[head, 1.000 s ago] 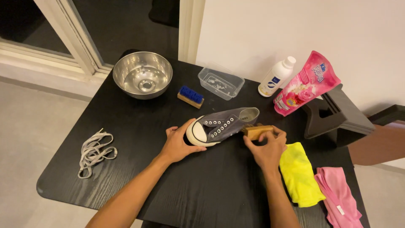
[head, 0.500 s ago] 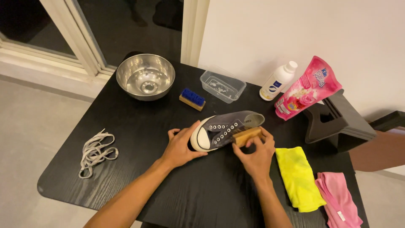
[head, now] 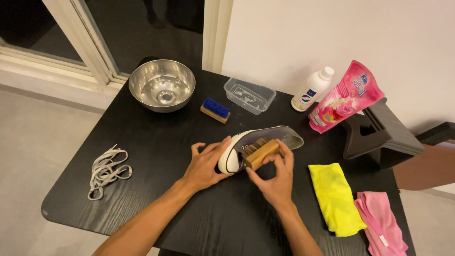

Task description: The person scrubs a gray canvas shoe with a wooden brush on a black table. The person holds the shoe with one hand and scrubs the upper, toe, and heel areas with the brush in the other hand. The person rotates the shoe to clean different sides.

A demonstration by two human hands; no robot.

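Shoe (head: 284, 137) lay on its side near the middle of the tabletop (head: 156, 137), toe toward my left, opening toward the wall. The laces (head: 106, 169) were already out and sat in a loose heap near the left edge of the tabletop, well apart from the shoe, so I judged that step done. Scrubbing was in hand: the wooden brush (head: 259, 152) sat bristles-down on the eyelet area, just behind the white toe cap. I could not tell how much of the upper was clean; no foam or wet patches showed. The yellow cloth (head: 335, 198) and pink cloth (head: 379, 226) lay folded at my right, apparently unused, so I judged that any wiping was left to do.

Left hand (head: 204, 165): fingers partly curled, cupped round the toe cap and pressing it to the tabletop, thumb and fingertips touching the rubber. Not a full fist.

Right hand (head: 276, 179): closed round the wooden block of the brush, fingers over its far side, thumb on the near side.

Also noted: steel bowl (head: 162, 85) at the far left, small blue brush (head: 215, 110) beside it, clear plastic tub (head: 249, 95), white bottle (head: 312, 90) and pink refill pouch (head: 343, 97) leaning toward the wall. None was touched.
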